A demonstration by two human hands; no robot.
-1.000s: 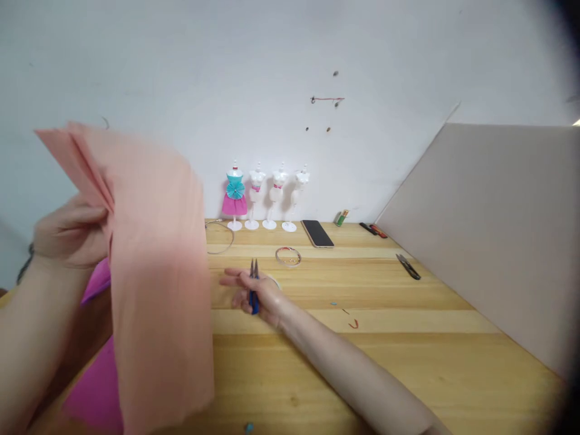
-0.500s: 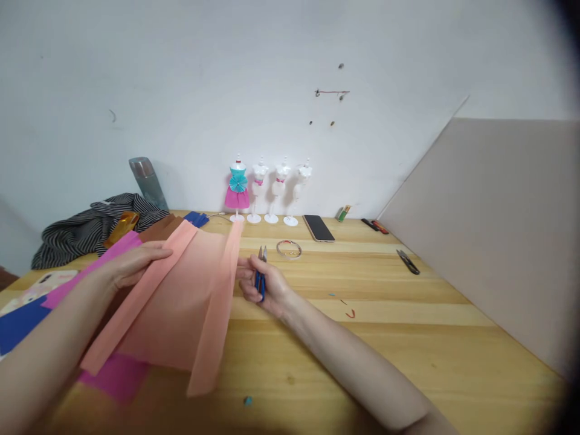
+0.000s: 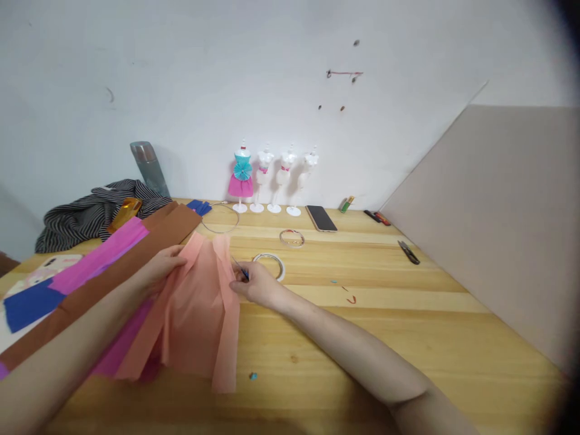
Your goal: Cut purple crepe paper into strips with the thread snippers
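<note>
Over the worktop (image 3: 408, 344) spreads salmon crepe paper (image 3: 197, 314). At this paper's left edge, the left grip (image 3: 162, 267) pinches it; at its right edge, the right grip (image 3: 259, 285) clasps blue-handled snips (image 3: 245, 273). Near its lower right corner lies a teal scrap (image 3: 253, 376).

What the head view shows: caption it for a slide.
Left hand touches a peach sheet; right hand grips blue snips at its edge, four mannequins behind.
</note>
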